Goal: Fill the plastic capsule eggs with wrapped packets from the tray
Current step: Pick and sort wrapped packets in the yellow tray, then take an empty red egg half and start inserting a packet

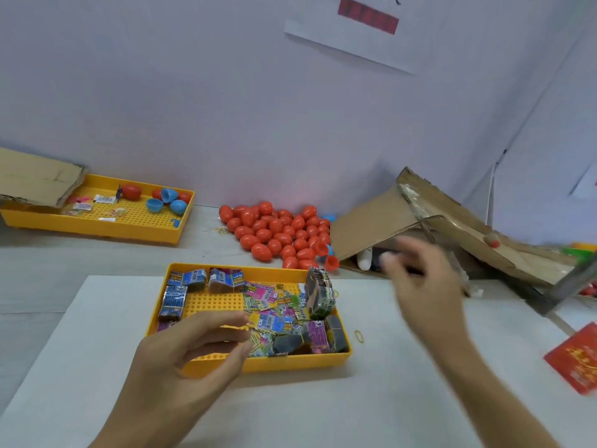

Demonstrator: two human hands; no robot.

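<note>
Saw the left fingers (226, 318) bent a little, thumb under them, low in the middle of the frame. Spotted a thin yellow strand (232, 326) by the tips. Could not tell if the left hand (181, 360) pinched it or held nothing. Found that hand just over the near left part of the yellow tray (290, 362).

Saw the right fingers (392, 260) loose and spread, all blurry, holding nothing. Found the right hand (423, 286) up in the air, right of the middle, beside the tray.

Looked into the tray: lots of small wrapped packets (274, 321), pink, green, blue and yellow, with tiny black bar marks, heaped on its right side. Saw blue bundles (189, 278) of them along the far left side and one tall bundle (319, 292) standing at the far right corner.

Found the red eggs (277, 231) in a big pile above the tray, at the wall, most of them closed. Saw open red halves (331, 262) at the pile's right edge. Saw blue halves (168, 200) in a second yellow tray (97, 226) at the left of the frame. Noticed a rubber band (359, 336) on the table right of the near tray, and bent cardboard (371, 221) at the right.
</note>
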